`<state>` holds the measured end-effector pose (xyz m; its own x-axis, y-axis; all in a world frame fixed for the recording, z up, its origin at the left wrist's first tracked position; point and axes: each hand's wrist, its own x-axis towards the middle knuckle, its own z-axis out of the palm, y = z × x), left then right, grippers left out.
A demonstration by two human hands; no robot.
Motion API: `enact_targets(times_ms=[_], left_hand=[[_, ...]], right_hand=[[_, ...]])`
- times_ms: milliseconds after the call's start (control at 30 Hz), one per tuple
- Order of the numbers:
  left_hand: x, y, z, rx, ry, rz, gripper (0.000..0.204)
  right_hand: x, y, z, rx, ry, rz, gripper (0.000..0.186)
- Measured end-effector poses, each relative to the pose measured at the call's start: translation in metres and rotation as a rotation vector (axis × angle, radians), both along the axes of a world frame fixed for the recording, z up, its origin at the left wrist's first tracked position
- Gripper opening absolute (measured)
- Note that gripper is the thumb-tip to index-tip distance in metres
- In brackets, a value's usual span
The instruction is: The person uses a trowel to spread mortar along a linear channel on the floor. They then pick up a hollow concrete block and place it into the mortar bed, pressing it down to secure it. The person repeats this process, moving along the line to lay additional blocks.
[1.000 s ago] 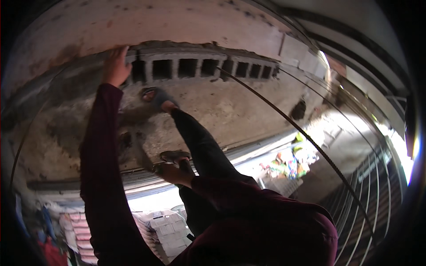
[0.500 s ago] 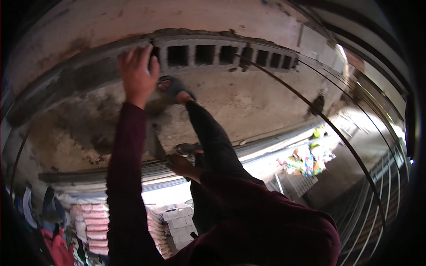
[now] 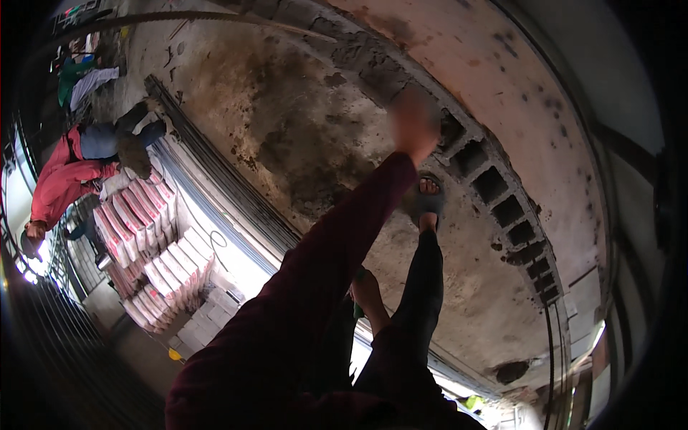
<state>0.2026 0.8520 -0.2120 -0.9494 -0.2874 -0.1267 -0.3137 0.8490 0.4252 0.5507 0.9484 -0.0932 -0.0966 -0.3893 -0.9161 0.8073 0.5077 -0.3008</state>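
Observation:
My left hand, smeared by motion, reaches out over the row of grey hollow blocks along the wall. Its fingers cannot be made out, nor whether it touches the blocks. Lower down, partly behind my left sleeve, my right hand is closed on a trowel; a bit of its green handle shows, while the blade is hidden. Grey mortar covers the block course beyond my left hand. My sandalled foot stands beside the blocks.
A rusty bar crosses the top. Long metal lengths edge the stained slab. Past them are stacked pink-and-white bags and a bending person in red. Another person in green is farther off.
My view has swung leftward, bringing the bags and two people into fuller sight. My left hand now appears farther right in the picture. The trowel blade, visible before, is now hidden.

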Motion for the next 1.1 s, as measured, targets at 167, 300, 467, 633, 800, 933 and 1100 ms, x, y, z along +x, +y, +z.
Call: enact_targets(times_ms=[167,300,467,633,800,933,1100], left_hand=[[-0.068,0.018,-0.016,-0.163,0.074,-0.459,0.06],[-0.091,0.037,-0.018,-0.262,-0.356,-0.606,0.048],[-0.086,0.052,-0.017,-0.292,-0.387,-0.622,0.035],[-0.079,0.049,-0.03,-0.228,-0.321,-0.577,0.032],[-0.073,0.05,-0.034,-0.235,-0.284,-0.557,0.033],[-0.071,0.047,-0.031,-0.259,-0.301,-0.564,0.035],[-0.068,0.045,-0.03,-0.275,-0.286,-0.576,0.038]], right_hand=[[-0.041,0.002,0.031,-0.075,0.17,-0.103,0.04],[-0.056,0.009,0.035,-0.079,-0.085,-0.16,0.037],[-0.068,0.014,0.043,-0.075,0.056,-0.11,0.038],[-0.067,0.014,0.042,-0.075,-0.042,-0.152,0.036],[-0.064,0.014,0.039,-0.065,-0.115,-0.181,0.036],[-0.069,0.011,0.047,-0.066,-0.141,-0.225,0.036],[-0.075,0.011,0.051,-0.032,-0.183,-0.194,0.034]])
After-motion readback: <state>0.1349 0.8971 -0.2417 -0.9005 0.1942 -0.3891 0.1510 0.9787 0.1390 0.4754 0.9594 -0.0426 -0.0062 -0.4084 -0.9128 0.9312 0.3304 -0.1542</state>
